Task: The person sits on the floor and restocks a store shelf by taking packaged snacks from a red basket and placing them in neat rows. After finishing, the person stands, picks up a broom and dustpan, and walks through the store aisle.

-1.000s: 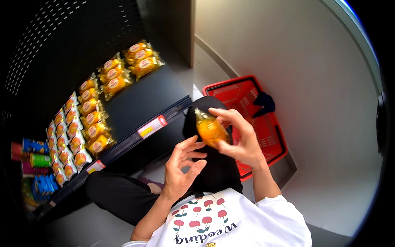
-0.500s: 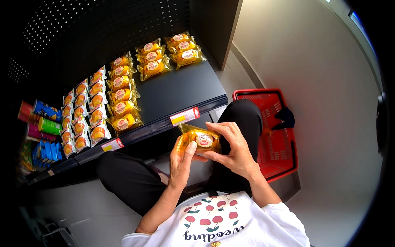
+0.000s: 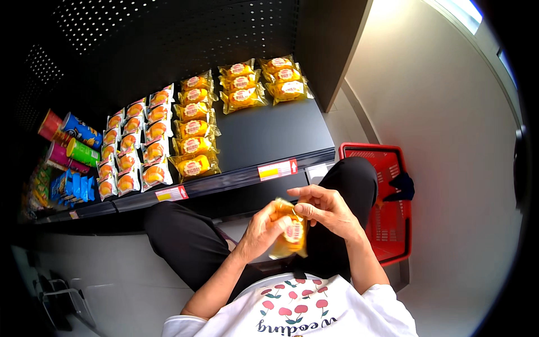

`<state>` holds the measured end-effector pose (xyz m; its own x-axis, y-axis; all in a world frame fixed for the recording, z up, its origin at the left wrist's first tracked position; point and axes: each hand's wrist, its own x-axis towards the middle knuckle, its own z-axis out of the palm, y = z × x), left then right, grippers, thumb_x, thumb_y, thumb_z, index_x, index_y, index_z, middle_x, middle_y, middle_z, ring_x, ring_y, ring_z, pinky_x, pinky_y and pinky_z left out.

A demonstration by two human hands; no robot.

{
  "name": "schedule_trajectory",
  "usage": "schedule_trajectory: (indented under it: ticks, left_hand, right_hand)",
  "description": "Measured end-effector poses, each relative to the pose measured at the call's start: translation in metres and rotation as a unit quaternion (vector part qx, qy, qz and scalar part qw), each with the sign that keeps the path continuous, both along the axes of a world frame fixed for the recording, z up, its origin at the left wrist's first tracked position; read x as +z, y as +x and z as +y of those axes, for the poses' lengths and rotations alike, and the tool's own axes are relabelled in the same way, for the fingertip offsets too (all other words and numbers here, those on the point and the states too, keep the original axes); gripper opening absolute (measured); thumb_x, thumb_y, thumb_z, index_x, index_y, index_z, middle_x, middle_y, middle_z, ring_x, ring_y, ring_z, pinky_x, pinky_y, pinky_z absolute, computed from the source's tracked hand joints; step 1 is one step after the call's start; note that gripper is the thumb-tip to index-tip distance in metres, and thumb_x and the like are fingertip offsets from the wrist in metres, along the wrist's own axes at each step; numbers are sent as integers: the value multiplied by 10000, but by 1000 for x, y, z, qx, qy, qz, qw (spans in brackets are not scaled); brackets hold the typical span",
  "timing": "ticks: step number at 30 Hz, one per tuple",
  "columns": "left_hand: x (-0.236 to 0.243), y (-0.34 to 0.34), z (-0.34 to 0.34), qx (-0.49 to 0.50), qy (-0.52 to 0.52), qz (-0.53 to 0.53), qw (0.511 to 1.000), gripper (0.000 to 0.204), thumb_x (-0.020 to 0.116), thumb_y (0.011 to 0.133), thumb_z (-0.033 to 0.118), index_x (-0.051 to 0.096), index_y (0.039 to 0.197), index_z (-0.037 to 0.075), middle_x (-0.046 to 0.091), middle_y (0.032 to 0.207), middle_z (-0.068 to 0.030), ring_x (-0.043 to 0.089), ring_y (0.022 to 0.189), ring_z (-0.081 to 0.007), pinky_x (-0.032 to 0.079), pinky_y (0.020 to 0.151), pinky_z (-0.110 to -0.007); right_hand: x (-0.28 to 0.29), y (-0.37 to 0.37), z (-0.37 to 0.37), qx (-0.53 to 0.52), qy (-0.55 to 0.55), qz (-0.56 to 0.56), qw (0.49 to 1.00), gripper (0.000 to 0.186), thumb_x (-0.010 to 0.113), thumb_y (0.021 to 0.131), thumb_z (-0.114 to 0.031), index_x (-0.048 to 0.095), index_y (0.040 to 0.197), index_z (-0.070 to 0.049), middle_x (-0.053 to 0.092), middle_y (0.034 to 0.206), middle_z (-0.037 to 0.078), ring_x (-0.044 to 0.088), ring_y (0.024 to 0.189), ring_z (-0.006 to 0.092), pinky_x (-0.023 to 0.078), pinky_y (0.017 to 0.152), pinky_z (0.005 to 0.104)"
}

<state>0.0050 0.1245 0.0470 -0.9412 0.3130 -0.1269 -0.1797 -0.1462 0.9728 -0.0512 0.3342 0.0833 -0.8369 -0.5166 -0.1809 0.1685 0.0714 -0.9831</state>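
Note:
My left hand (image 3: pixel 261 230) grips a yellow-wrapped bread (image 3: pixel 295 241) above my lap, holding it upright with its pink-and-white label showing. The thumb and fingers of my right hand (image 3: pixel 328 213) are closed at the top end of the same pack. In front of me a dark shelf (image 3: pixel 264 126) carries rows of similar yellow packs (image 3: pixel 193 129), two shorter groups (image 3: pixel 241 95) at the back right, and several columns of white-wrapped round pastries (image 3: pixel 157 135) to their left. Red-and-white price tags (image 3: pixel 277 169) run along the shelf's front lip.
A red basket (image 3: pixel 390 241) with a dark item (image 3: pixel 401 188) inside stands right of my bent knee (image 3: pixel 356 177), beside a pale wall (image 3: pixel 460 168). Colourful canisters (image 3: pixel 81 129) and blue packets (image 3: pixel 73 188) fill the shelf's left end. A metal-framed object (image 3: pixel 62 297) is at lower left.
The bread has turned from lying crosswise to upright and is lower, nearer my body. My right fingers have shifted to its top end. The view has moved, so the basket sits farther right.

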Motion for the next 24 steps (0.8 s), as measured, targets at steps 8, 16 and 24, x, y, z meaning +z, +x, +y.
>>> schedule_trajectory:
  ticks: [8,16,24]
  left_hand:
    - [13,-23,-16,186,96,6,978,463,604,1037,262,446,1381,-5,650,1180,-150,689,963,-181,622,702,-305]
    - [20,-68,-25,272,14,168,947,290,608,1023,125,534,1269,-10,575,1308,-183,629,1151,-209,609,887,-360]
    - [29,-125,-44,262,-114,133,949,397,617,1020,184,520,1312,-66,558,1348,-187,738,949,-230,608,621,-270]
  right_hand:
    - [-15,-34,-8,-141,-121,-20,982,291,690,987,-211,653,1135,36,701,1019,92,685,875,137,594,762,283]
    - [-5,-96,-47,-192,-68,96,974,322,706,976,-179,544,1185,4,669,941,73,661,792,117,562,686,271]
    - [-10,-161,-79,-196,141,256,936,216,700,943,-198,672,979,14,724,819,132,691,739,240,535,706,378]
